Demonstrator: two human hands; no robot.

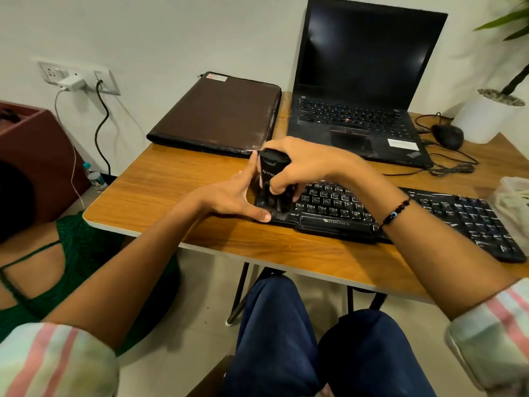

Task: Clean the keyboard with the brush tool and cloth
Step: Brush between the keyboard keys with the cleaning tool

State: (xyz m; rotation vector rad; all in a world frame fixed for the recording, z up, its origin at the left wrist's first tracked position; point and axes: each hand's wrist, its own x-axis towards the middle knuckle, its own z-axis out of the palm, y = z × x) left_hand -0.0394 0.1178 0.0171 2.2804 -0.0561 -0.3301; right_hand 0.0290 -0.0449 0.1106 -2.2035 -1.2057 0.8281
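The long black plastic keyboard [400, 216] lies near the front edge of the brown wooden bench [171, 190]. It looks dusty, with pale specks on many keys, so I think the cleaning has only just begun and most keys are left to do.

The right hand [297, 164] grips the black brush tool [272, 181] from above, its fingers [276, 189] curled around it. The brush stands upright with its bottom end pressed on the left end of the keyboard.

The left hand [237, 196] is spread flat, with straight fingers. It touches the left corner of the keyboard, just beside the brush, as if to keep the keyboard from sliding.

A pale bunched thing [512, 202] lies at the right edge of the bench. It may be the cloth, but I cannot tell. The wiping step looks not yet done.
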